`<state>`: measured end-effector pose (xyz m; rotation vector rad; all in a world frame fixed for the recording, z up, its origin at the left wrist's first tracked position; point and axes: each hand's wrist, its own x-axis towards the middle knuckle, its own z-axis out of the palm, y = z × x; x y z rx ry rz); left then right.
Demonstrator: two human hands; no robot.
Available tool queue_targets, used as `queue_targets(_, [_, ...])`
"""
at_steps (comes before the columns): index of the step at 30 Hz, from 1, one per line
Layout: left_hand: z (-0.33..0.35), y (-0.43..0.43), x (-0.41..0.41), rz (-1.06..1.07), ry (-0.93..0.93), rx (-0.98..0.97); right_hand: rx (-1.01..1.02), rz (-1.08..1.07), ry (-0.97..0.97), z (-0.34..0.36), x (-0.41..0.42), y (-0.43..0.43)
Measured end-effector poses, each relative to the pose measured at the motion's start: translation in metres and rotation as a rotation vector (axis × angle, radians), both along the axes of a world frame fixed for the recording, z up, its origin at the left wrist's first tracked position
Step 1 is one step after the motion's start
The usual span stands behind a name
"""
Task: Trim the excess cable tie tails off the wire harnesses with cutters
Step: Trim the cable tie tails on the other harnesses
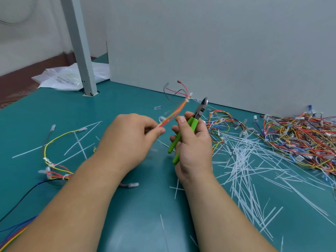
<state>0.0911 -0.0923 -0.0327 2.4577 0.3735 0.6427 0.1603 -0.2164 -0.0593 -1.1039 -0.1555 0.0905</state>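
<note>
My left hand (130, 138) pinches a thin wire harness (175, 110) of red, orange and yellow wires between thumb and fingers. The harness rises up and to the right, blurred, and a white cable tie (188, 99) binds it near its splayed far end. My right hand (193, 142) grips green-handled cutters (190, 124) upright. Their dark jaws (203, 104) point up, just right of the cable tie and apart from it. The jaws look nearly closed.
A large heap of coloured wire harnesses (300, 140) lies at the right. Many cut white tie tails (241, 160) are scattered over the green table. Another harness (54, 160) lies at the left. A grey post (80, 48), plastic bags (61, 79) and a grey wall panel (218, 42) stand behind.
</note>
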Motion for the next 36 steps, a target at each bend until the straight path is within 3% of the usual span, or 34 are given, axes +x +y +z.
queue_targets(4, [-0.003,-0.003,0.003,0.102,-0.241,-0.092,-0.066,0.089,0.019,-0.003,-0.008,0.005])
queue_targets(9, [-0.002,-0.008,0.002,0.033,-0.237,0.031,-0.015,0.286,0.061,-0.004,-0.014,0.008])
queue_targets(13, [0.002,-0.013,0.0,0.0,-0.22,-0.137,0.041,0.322,0.065,-0.001,-0.012,0.007])
queue_targets(17, [0.01,-0.017,-0.002,-0.031,-0.039,-0.17,0.109,0.219,0.071,0.0,-0.01,0.009])
queue_targets(21, [0.024,-0.01,-0.012,0.087,0.198,0.094,0.174,0.051,0.125,0.004,0.0,0.003])
queue_targets(26, [0.039,-0.007,-0.038,0.081,0.508,0.396,0.255,-0.106,0.208,0.006,0.012,-0.004])
queue_targets(28, [0.039,-0.005,-0.042,0.043,0.568,0.359,0.242,-0.161,0.196,0.006,0.015,-0.005])
queue_targets(31, [0.033,-0.005,-0.035,-0.028,0.497,0.149,0.229,-0.179,0.171,0.006,0.016,-0.007])
queue_targets(36, [0.034,-0.021,-0.026,-0.213,0.658,0.269,0.061,-0.225,0.056,0.001,0.017,-0.007])
